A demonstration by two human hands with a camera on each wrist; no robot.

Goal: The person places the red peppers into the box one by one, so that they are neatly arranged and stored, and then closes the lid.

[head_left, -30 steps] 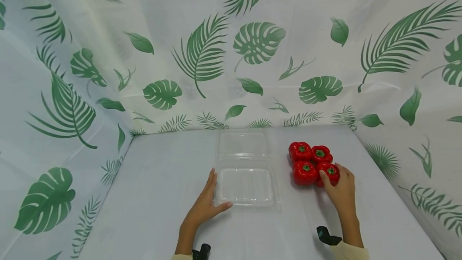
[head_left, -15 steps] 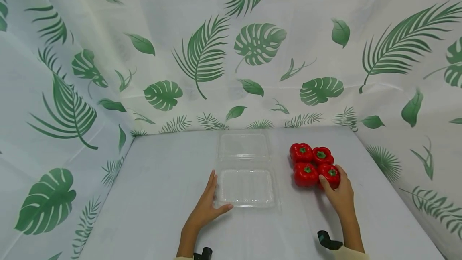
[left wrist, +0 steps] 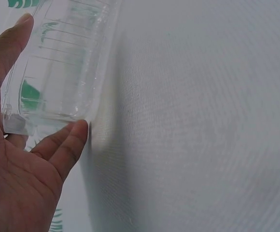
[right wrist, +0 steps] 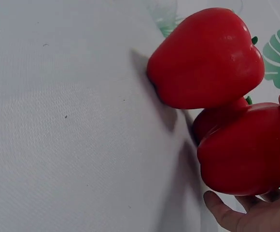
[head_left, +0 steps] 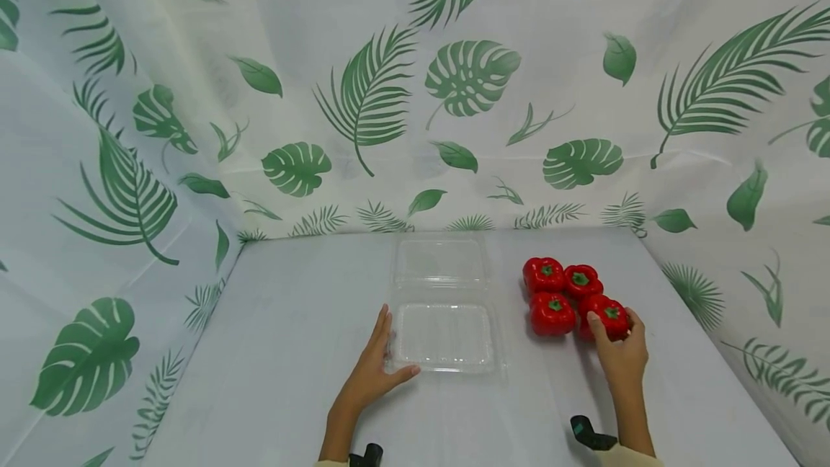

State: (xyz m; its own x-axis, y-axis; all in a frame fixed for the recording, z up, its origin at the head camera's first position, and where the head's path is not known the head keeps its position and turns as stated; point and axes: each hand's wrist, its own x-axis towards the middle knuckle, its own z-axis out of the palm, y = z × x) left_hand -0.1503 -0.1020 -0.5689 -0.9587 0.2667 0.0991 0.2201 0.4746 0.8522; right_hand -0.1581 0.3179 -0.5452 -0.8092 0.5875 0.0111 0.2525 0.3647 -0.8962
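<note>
My right hand (head_left: 624,355) grips a red bell pepper (head_left: 604,314) with a green stem, thumb on one side and fingers round the other. Three more peppers stand beside it: one front left (head_left: 552,313), one back left (head_left: 543,276) and one behind (head_left: 583,281). The right wrist view shows the gripped pepper (right wrist: 248,152) above the fingers, overlapping another pepper. My left hand (head_left: 372,373) rests at the near left corner of a clear plastic clamshell box (head_left: 447,366). Its fingers lie straight along the left side, and the thumb is stretched along the front edge.
The box's clear lid (head_left: 439,261) lies folded back, flat, toward the rear of the white table (head_left: 272,352). A white sheet (head_left: 389,193) printed with green leaves hangs behind and along both sides. A black wrist mount (head_left: 591,434) sits on the right forearm.
My right hand has drawn its pepper slightly to the right, away from the front left one. The left hand and the box stay where they were.
</note>
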